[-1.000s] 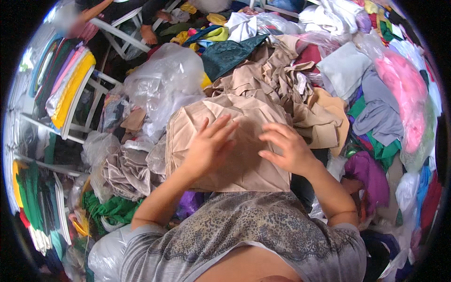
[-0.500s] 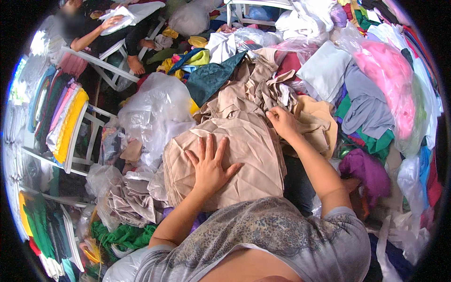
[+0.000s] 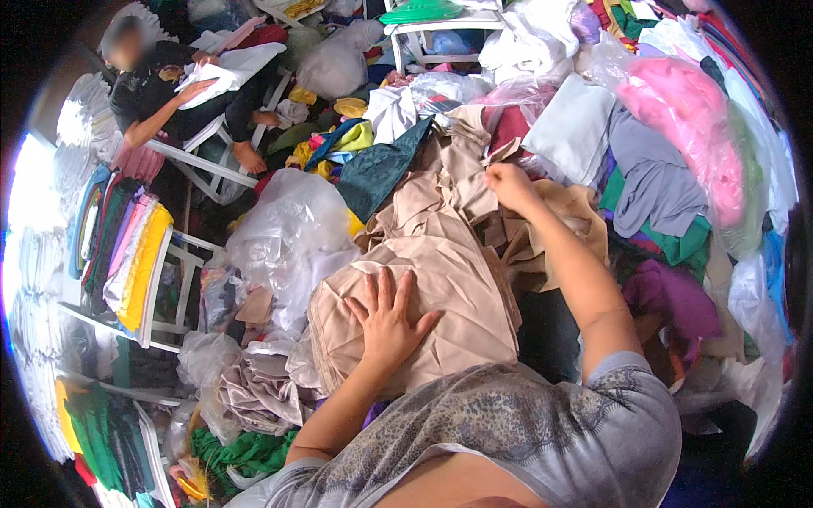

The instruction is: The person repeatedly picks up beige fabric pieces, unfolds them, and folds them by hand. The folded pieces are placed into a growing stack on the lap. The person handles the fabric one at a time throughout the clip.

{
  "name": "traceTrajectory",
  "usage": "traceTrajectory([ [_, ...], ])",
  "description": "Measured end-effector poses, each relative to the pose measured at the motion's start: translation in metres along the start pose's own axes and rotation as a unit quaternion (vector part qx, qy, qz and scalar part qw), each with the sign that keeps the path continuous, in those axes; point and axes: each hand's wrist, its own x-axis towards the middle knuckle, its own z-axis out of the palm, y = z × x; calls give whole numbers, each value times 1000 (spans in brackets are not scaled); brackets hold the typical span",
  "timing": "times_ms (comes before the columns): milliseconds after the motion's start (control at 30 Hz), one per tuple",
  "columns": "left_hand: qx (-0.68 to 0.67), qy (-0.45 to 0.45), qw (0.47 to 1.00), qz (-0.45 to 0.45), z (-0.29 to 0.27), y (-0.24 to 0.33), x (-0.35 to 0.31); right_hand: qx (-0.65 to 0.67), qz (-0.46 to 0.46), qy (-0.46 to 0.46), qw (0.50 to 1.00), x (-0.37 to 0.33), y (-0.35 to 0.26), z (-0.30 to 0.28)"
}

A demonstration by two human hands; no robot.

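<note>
A thick stack of beige cloth pieces (image 3: 461, 296) lies in front of me, creased on top and layered along its right side. My left hand (image 3: 388, 326) rests flat on it, fingers spread. Beyond the stack, loose beige cloth (image 3: 436, 173) is bunched up in folds. My right hand (image 3: 511, 188) is closed at the right edge of this loose cloth, pinching a raised part of it; the fingertips are partly hidden. More crumpled tan cloth (image 3: 572, 224) lies under and to the right of my right wrist.
A clear plastic bag (image 3: 292, 224) bulges at the left, near racks of folded coloured cloth (image 3: 140, 267). Grey cloth (image 3: 656, 173) and pink cloth in plastic (image 3: 686, 127) are heaped at the right. A co-worker (image 3: 161, 89) sits at the far left, holding white cloth.
My right hand has moved slightly away from me and now lifts an edge of loose beige cloth. My left hand stays flat on the stack. The whole view has tilted a little.
</note>
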Motion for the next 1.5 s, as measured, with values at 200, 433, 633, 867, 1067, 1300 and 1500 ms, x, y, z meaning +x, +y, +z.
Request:
traceTrajectory([
  [200,16,-27,999,-12,-3,2,0,332,15,4,943,20,-37,-83],
  [433,-31,-225,974,7,-56,-10,38,383,-36,-13,923,21,-92,-167],
  [633,-157,207,929,262,-149,14,142,283,-115,-149,940,9,-141,-207],
  [867,-274,97,916,275,-224,59,222,189,-165,-261,932,3,-183,-232],
  [1067,-407,201,887,86,-220,20,257,-24,-246,-139,959,8,-187,-238],
  [1300,-519,240,820,-40,-232,-33,252,-180,-230,-14,956,10,-194,-224],
  [1500,-672,210,695,-144,-197,-88,134,-191,-306,8,933,-40,-192,-195],
])
